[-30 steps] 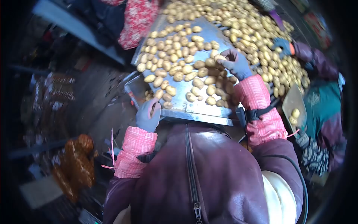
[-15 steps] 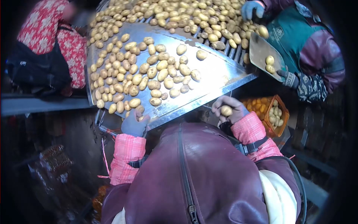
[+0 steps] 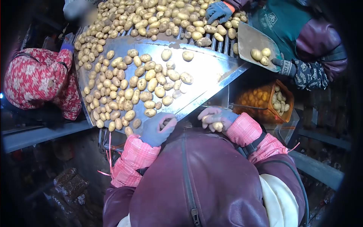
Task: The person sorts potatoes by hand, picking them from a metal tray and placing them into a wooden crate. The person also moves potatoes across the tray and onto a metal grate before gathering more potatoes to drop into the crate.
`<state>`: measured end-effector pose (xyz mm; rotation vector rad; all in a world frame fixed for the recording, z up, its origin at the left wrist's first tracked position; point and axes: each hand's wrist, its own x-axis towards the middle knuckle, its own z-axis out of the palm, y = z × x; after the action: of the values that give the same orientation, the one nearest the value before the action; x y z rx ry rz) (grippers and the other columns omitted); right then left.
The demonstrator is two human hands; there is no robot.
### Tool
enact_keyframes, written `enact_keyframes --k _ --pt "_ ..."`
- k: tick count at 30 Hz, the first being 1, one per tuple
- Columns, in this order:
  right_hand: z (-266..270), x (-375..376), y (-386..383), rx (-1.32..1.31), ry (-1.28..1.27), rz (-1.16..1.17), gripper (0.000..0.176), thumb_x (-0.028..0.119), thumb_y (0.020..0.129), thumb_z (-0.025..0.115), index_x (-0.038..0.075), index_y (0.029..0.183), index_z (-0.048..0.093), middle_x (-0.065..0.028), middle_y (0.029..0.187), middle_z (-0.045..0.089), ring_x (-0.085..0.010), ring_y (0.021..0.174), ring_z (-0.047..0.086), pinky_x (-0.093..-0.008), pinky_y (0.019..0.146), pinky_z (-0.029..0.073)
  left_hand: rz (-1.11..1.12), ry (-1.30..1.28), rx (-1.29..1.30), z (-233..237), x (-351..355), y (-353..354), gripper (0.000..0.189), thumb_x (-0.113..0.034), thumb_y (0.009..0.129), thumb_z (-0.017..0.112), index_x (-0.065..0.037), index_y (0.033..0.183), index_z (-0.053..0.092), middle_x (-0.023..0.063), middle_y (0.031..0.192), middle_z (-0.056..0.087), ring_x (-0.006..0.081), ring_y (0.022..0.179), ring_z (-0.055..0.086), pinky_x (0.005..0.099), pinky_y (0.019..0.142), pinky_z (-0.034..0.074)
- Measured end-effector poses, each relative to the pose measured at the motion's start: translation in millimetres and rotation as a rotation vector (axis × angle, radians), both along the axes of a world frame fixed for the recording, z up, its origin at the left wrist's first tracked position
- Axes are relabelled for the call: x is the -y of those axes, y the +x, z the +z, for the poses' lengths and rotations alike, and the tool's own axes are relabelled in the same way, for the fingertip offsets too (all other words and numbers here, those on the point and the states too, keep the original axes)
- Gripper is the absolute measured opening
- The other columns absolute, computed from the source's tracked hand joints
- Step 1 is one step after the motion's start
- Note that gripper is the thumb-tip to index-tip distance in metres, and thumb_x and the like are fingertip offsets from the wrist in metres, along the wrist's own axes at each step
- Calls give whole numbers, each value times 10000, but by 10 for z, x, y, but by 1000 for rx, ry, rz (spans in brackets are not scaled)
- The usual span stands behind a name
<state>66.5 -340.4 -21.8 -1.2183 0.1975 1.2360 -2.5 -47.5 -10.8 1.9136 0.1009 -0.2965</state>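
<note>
My right hand (image 3: 223, 116), in a grey-blue glove, is closed on potatoes (image 3: 217, 126) close to my apron front; at least one shows plainly between the fingers. My left hand (image 3: 155, 130), gloved alike, is curled at the near edge of the metal sorting table (image 3: 200, 81). Its fingers are bent inward, and whatever they may hold is hidden. Many loose potatoes (image 3: 128, 94) lie across the left half of the table, one of them (image 3: 129, 131) just left of my left hand.
A roller conveyor (image 3: 227, 46) heaped with potatoes runs behind the table. At right, a co-worker's gloved hand (image 3: 284, 65) holds a scoop (image 3: 245, 41) with several potatoes; the other hand (image 3: 219, 12) reaches over the conveyor. An orange net sack (image 3: 261, 100) stands below. Another person (image 3: 39, 77) bends at left.
My left hand has moved right and off the potatoes. My right hand has come left towards my middle, still holding potato. The person at left has leaned forward; the co-worker's bare-side hand reaches further left.
</note>
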Motion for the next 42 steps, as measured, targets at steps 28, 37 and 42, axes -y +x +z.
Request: enact_keyframes --k 28,37,42 --pt "431 -1200 1060 840 -218 500 578 406 837 754 69 1277 588 -156 1071 674 -230 803 653 -366 741 528 668 -988 -153 -26 -209 -127 407 -333 986 565 -20 1245 580 105 1040 666 265 945 664 389 841 559" --pt "-341 -1418 1305 1457 -704 648 436 333 831 662 156 1217 565 -159 1104 635 -344 1000 648 -464 844 505 631 -982 -205 -245 -214 -276 365 -296 980 524 -13 1203 583 82 880 620 206 726 633 343 597 524" --pt "15 -1405 1134 963 -286 561 504 418 857 675 131 1261 581 -168 1124 668 -313 1023 662 -433 889 507 659 -892 -103 -45 -139 -300 462 -275 963 539 -18 1346 534 101 965 661 161 680 618 298 593 518"
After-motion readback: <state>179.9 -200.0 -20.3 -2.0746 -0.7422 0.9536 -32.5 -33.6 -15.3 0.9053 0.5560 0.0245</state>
